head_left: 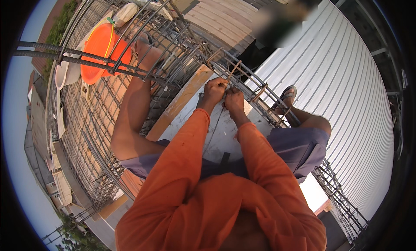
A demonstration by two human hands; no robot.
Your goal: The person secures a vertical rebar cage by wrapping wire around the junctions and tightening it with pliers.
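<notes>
One long rebar cage [260, 93] runs along the edge of the work, and the person's two hands meet just beside it, below a single bent, rusty stirrup [236, 69]. The left hand [214, 90] and right hand [234, 101] are both curled in tightly, fingers bent to the palms and nearly touching each other; whatever they pinch is too thin and too covered to make out. A small dark thing by the left wrist is likewise unclear. Beneath the hands lies one pale panel [223, 134], partly hidden by the two orange sleeves [180, 151], with one wooden board [182, 101] along its left side. The person's two feet are set apart: the left foot [149, 56] is partly hidden behind bars, and the right foot [287, 97] stands in a sandal across the cage. Farther left, two thick bars [37, 48] cross in front of an orange basin [97, 51], over a rebar mesh [78, 121] too dense to count. At right spreads one ribbed metal roof [342, 99]; a blurred patch covers something above it.
</notes>
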